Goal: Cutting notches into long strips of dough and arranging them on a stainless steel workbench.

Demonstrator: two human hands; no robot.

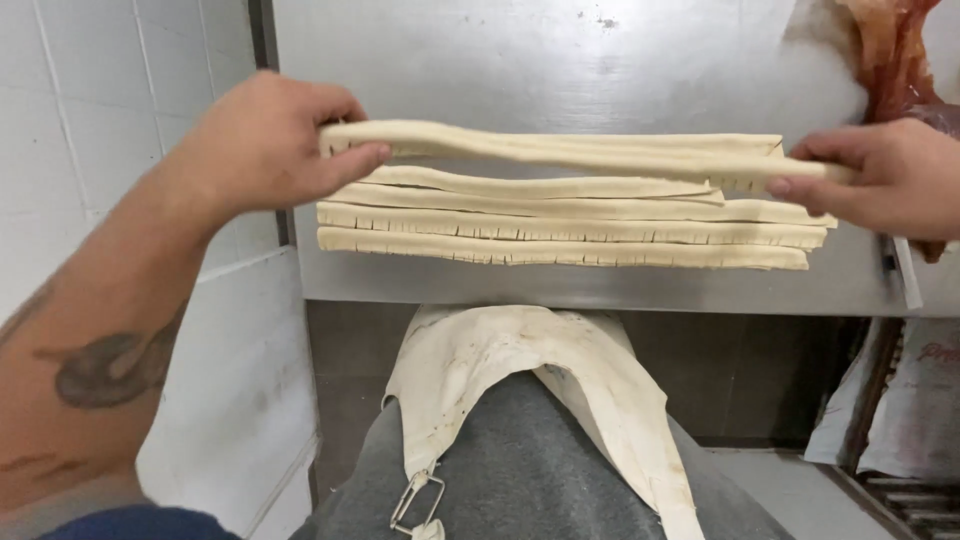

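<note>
Hands gripped one long dough strip (560, 150) by its ends, left hand (265, 140) at nine o'clock, right hand (880, 175) at three, above more strips (560, 232) on the steel worktop (600, 285).

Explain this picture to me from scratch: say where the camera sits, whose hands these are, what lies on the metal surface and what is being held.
There is no machine here. The single picture comes from a camera worn on a person's head, looking down past their own body at their two bare hands.

The left hand and the right hand each pinch one end of a long pale dough strip, which hangs lifted between them.

Below it, more dough strips lie side by side on a steel table. Their edges carry small regular cuts, like short notches.

At the bottom you see the person's own front: a cream apron over grey clothing, with a metal clip hanging from it. A white tiled wall stands on the left, and bags sit low on the right.
</note>
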